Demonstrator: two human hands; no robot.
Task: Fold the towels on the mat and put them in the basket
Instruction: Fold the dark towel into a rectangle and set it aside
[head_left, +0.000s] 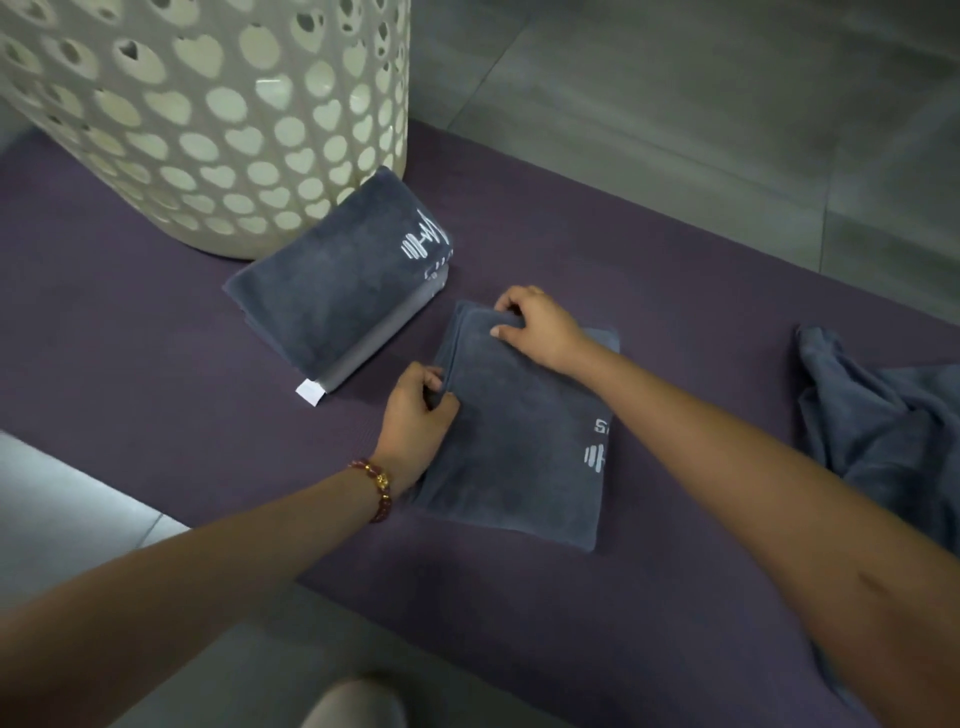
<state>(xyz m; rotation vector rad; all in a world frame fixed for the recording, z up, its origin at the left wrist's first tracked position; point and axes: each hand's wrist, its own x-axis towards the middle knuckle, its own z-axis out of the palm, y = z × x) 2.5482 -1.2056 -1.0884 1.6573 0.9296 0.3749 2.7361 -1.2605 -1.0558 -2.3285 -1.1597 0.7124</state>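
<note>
A folded grey towel (524, 441) with a white dumbbell logo lies on the purple mat (156, 338) in the middle of the view. My left hand (415, 421) pinches its left edge. My right hand (540, 327) grips its far corner, fingers curled over the layers. A second folded grey towel (337, 291) with the same logo leans against the foot of the cream basket (208, 119), which has heart-shaped holes and stands at the far left. An unfolded grey towel (878, 415) lies crumpled at the right edge of the mat.
Grey floor tiles (727, 104) lie beyond the mat at the back right. A pale surface (62, 519) borders the mat at the near left. A red bead bracelet (376, 483) sits on my left wrist.
</note>
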